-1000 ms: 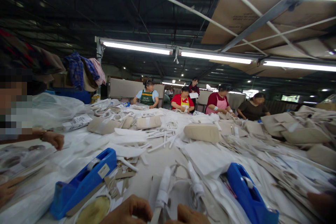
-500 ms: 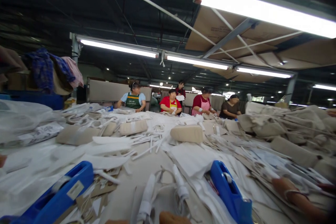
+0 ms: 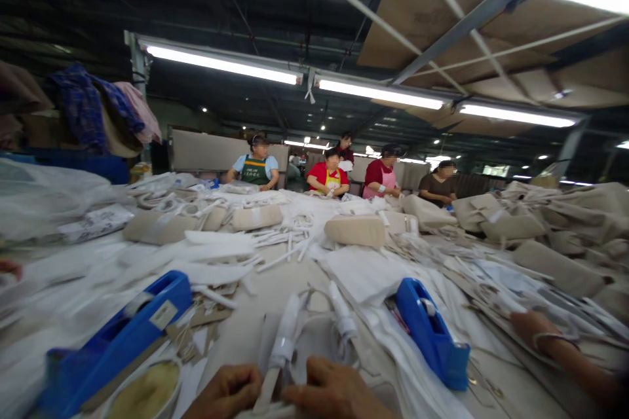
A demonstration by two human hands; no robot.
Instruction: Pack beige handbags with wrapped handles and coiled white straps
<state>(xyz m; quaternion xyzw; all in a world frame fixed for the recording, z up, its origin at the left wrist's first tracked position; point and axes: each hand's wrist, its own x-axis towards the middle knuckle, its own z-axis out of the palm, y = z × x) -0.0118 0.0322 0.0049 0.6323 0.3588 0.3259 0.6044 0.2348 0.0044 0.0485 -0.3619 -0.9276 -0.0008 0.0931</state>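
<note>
At the bottom of the head view, my left hand (image 3: 227, 391) is closed at the near end of a light strap (image 3: 268, 387), beside a white wrapped handle (image 3: 285, 340). My right hand (image 3: 337, 387) has its fingers curled at the strap's other side; what they pinch is too small to make out. Both hands are over a pale bag (image 3: 314, 340) with a second wrapped handle (image 3: 343, 314). A blue tape dispenser (image 3: 122, 340) lies to the left, another blue dispenser (image 3: 432, 334) to the right.
A bowl with yellowish contents (image 3: 147, 393) is at the lower left. Another person's hand (image 3: 535, 330) reaches in from the right. Beige bundles (image 3: 356, 230) and white sheets (image 3: 363, 275) cover the table. Several people work across it.
The camera view has tilted down, so more of the near table shows. Both my hands have come further into view around the wrapped handle and strap. The bowl now shows.
</note>
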